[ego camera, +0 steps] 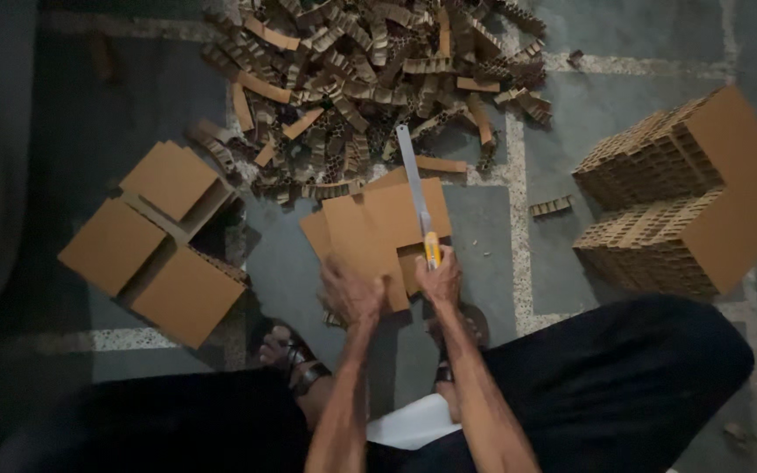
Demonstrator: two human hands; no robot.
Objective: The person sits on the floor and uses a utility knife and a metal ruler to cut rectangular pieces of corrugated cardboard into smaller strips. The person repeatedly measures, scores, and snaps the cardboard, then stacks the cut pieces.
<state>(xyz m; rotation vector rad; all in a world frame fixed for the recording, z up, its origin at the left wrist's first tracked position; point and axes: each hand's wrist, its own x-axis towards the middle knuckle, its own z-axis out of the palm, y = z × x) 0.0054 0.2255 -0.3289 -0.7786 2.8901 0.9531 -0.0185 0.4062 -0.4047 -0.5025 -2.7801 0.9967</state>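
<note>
A flat brown cardboard piece (pixel 377 229), matte and angular with a stepped outline, lies on the grey stone floor (pixel 475 254) just ahead of the person's knees; it serves here as the landmark. The left hand (pixel 351 293) presses down on its near edge, fingers curled over the board, the grip closed against the cardboard itself; the right hand (pixel 439 278) sits at the near right corner of the piece, its grip wrapped tight round the yellow handle of a long saw-like blade (pixel 415 188); the thin, pale metal blade runs away from the hand across the board's right side and past its far edge.

Beyond the far edge of the piece spreads a loose heap of cut strips (pixel 370 79), short brown lengths with a ribbed honeycomb core; a single small strip (pixel 551 207) lies to the right of the piece. Further right stand two stacked honeycomb blocks (pixel 685 193), smooth-faced on top, with open cells along the sides. To the left of the piece rest three square cardboard panels (pixel 146 241), plain and flat-topped, set close together around a narrow gap.
</note>
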